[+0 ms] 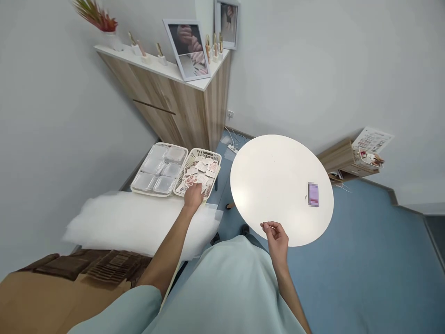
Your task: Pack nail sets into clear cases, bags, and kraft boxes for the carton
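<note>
Because the small, flat, white printed cards (201, 167) lie loose in a messy heap, some could slide out if the person's left hand (193, 197) pushes too hard or grabs too many. They sit on the left in a cream plastic basket with little holes (205, 153), and the left hand is at its near end, fingers down on the cards; I cannot tell if they pinch one. A puffy white pile of soft sheets (128, 222) is just beside it on the near side, and a bump there might nudge the basket. The person's right hand (276, 235) is well apart, over the near edge of a round white table (274, 171), thumb and fingertips close together; I cannot tell if they hold something tiny. The cards look thin and light, with reddish-brown marks, some on top of others.
</note>
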Available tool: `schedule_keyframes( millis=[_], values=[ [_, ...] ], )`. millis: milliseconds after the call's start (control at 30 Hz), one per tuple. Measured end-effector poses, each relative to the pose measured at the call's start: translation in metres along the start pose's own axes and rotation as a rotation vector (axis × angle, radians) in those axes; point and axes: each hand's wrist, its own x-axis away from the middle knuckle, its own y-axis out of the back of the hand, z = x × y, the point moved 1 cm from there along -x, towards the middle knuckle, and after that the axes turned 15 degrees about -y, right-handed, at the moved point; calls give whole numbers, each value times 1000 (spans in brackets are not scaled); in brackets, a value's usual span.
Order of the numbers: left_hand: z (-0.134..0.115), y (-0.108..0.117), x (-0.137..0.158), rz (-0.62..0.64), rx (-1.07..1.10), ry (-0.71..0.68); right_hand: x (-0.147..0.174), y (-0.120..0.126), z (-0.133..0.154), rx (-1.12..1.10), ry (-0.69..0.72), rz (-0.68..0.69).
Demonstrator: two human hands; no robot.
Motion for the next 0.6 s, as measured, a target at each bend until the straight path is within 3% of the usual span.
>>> schedule_keyframes(
  millis=[200,400,500,600],
  values=[
    [1,12,3,-5,5,46,-2,-7,5,-22,19,-20],
    [-3,39,16,-232,92,148,-19,-13,17,7,65,108],
    [-23,48,20,-363,278,176,-30,-10,23,24,71,181],
    [-63,53,20,-392,621,147,-44,-2,29,38,75,246]
  ],
)
